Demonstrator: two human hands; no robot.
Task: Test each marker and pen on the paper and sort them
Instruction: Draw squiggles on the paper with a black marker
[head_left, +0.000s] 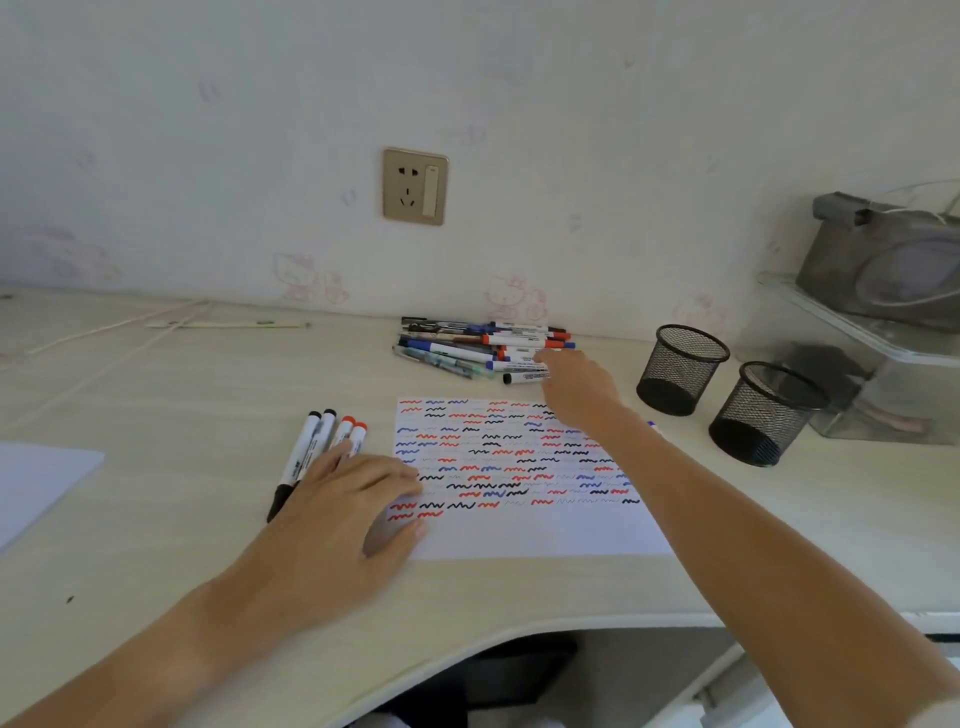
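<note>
The pile of untested markers and pens (480, 347) is seen above the centre of the frame, past the top edge of the scribbled paper (519, 478), with the long axes lying roughly left to right across the picture. The right hand (576, 384) is stretched to the pile's right end, its fingers reaching onto the marker barrels, though whether one is already pinched cannot be told. The left hand (343, 499) is laid flat with relaxed fingers on the paper's left edge, well apart from the pile, beside four markers (322, 441) set aside at centre left.
</note>
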